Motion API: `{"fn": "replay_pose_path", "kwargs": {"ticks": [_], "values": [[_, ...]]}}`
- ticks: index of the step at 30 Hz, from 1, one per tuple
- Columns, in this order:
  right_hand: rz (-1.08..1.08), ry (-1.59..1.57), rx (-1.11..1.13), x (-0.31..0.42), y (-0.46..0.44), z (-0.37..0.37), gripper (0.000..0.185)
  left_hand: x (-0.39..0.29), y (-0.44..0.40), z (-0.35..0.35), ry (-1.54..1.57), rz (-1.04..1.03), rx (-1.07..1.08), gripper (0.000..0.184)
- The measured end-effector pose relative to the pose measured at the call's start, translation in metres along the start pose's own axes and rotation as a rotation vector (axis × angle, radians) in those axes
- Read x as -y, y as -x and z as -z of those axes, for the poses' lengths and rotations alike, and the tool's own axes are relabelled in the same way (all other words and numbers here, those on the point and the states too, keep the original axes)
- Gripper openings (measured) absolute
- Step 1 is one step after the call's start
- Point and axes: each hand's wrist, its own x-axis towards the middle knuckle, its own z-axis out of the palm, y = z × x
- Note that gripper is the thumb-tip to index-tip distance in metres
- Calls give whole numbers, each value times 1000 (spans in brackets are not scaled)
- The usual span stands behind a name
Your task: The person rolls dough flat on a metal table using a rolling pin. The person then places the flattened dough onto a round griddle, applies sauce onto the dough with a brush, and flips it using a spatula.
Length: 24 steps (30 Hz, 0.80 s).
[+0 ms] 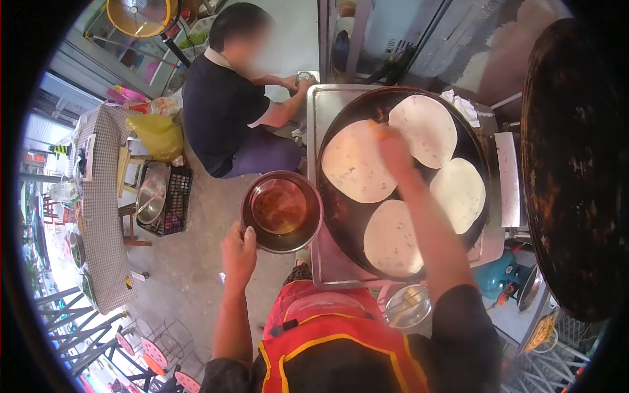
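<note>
My left hand (pixel 239 252) grips the near-left rim of a metal bowl (pixel 314 219) that has reddish-brown oil in its bottom. The bowl is beside the griddle's left edge. My right hand (pixel 396 152) reaches over a large round griddle (pixel 337 226), at the right edge of a pale flatbread (pixel 354 167). Its fingers look closed around a small orange-yellow thing (pixel 375 126), too blurred to name. More flecked flatbreads lie flat on the griddle: one at the far right (pixel 422 128), one at the right (pixel 462 193) and one nearest me (pixel 388 239), partly behind my right forearm.
A seated person (pixel 226 105) works at the far left of the griddle. The large dark lid (pixel 576 164) stands at the right. A black crate (pixel 177 203) and a cloth-covered table (pixel 108 216) are on the left. A teal gas cylinder (pixel 496 274) sits low right.
</note>
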Motion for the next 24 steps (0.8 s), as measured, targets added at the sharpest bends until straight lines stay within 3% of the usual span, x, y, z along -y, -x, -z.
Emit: {"fn": "replay_pose_path", "kwargs": {"ticks": [1,2,3,7,9,10,11,12,13,14,17,19,21,23,24], "values": [[43,-146,-39,33,10,-10,13,6,0,-1,3,-19,-8,20],[85,-251,133,64,22,8,12,19,-1,-3,5,-40,-14,20],[269,-383,114,77,37,6,14,27,-2,-2,8,-59,-19,20],[-39,-716,124,129,89,70,21,29,-1,3,22,-94,-50,22],[-572,-573,326,93,93,56,28,21,1,7,-1,-88,-48,22],[-523,-500,210,47,98,34,37,18,2,8,-12,-89,-47,22],[-820,-738,102,24,93,44,43,17,2,8,-23,-101,-45,22],[-862,-642,67,-17,94,38,44,17,2,9,-35,-115,-41,21],[-894,-740,-90,-37,94,42,43,17,2,9,-38,-122,-46,22],[-859,-536,-178,-50,91,50,43,16,2,8,-41,-128,-52,22],[-531,-376,-297,-34,61,76,27,9,3,7,6,-15,2,22],[-263,-41,-149,-22,44,57,19,4,2,4,8,8,30,22],[-74,0,-41,-5,53,26,19,0,0,3,-45,-68,23,22],[-38,32,134,50,76,38,14,-1,-4,-1,-38,-130,7,21],[38,-157,86,67,94,52,16,-2,-5,-3,-30,-157,2,21]]}}
